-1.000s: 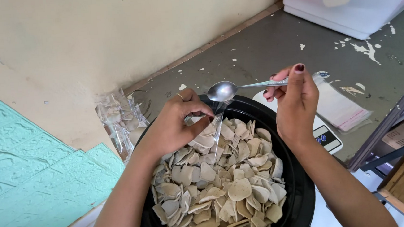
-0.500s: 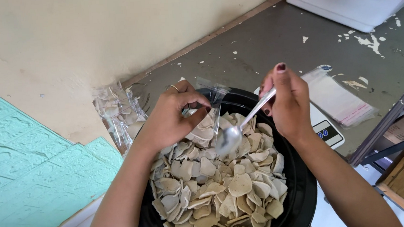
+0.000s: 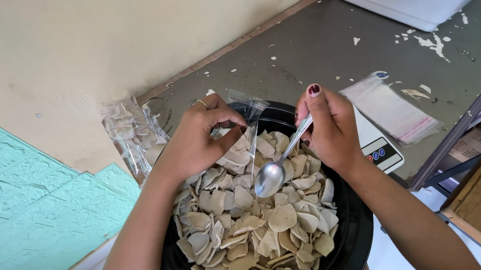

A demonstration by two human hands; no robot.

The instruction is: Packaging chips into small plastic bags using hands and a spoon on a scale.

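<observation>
Your right hand (image 3: 330, 126) holds a shiny metal spoon (image 3: 279, 163) by its thin handle, fingers closed tight around it. A moment ago you held the spoon up high and flat, above the far rim. Now you have tipped it down, and its round end sits right on the pile of pale, flat, dry chips (image 3: 257, 218). That looks like the start of a new scoop, but the spoon looks empty so far.

The chips fill a big round black bowl (image 3: 354, 228) near you. Your left hand (image 3: 196, 144) pinches the open top of a small clear plastic bag (image 3: 245, 126) and holds it up at the far side of the bowl. Some chips are already inside the bag. The bag has stayed in much the same place while the spoon came down.

The spoon's round end is just to the right of the bag and a little nearer to you, close but not touching it.

To the far left, filled clear bags (image 3: 133, 134) lean by the wall. To the right lie a white scale (image 3: 377, 148) and flat empty bags (image 3: 391, 107) on the grey floor (image 3: 302, 51).
</observation>
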